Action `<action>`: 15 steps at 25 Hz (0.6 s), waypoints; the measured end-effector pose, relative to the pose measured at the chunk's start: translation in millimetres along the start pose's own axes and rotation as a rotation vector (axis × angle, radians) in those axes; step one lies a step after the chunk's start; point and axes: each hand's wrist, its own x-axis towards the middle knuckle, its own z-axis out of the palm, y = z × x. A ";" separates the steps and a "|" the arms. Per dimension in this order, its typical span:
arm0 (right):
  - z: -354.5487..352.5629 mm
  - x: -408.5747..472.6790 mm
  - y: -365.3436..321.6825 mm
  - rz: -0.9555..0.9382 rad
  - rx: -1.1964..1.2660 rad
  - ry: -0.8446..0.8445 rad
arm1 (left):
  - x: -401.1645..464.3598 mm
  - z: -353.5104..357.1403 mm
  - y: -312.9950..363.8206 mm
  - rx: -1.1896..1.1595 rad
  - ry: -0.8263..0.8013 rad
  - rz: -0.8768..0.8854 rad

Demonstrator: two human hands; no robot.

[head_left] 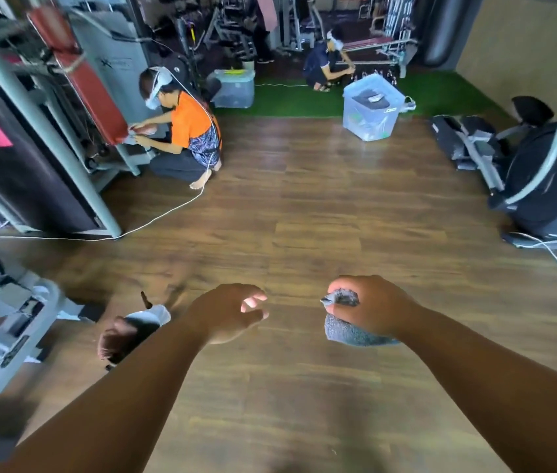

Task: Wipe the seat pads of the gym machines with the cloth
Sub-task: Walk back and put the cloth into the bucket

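My right hand point(374, 310) grips a bunched grey cloth point(352, 332) over the wooden floor, low and right of centre. My left hand point(232, 314) hangs beside it with loosely curled fingers and holds nothing. A red pad point(82, 80) leans on the grey machine frame at the far left. No seat pad lies under either hand.
A crouching person in an orange shirt point(188, 131) works at the red pad. Another person point(328, 63) squats at the back. Two clear plastic bins point(371, 109) point(234, 88) stand near the green mat. A dark machine point(550, 186) is at right, grey equipment point(0, 302) at left. A white cable point(154, 220) crosses the floor.
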 end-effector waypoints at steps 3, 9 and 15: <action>-23.9 74.5 4.4 -0.062 -0.018 -0.024 | 54.9 -25.7 -10.0 -0.015 0.034 -0.029; -69.7 242.2 -1.0 -0.236 -0.110 -0.121 | 150.0 -64.3 -36.7 -0.102 0.166 -0.225; -66.9 370.4 -67.6 -0.449 -0.190 -0.246 | 184.0 -94.9 -76.0 -0.242 0.251 -0.370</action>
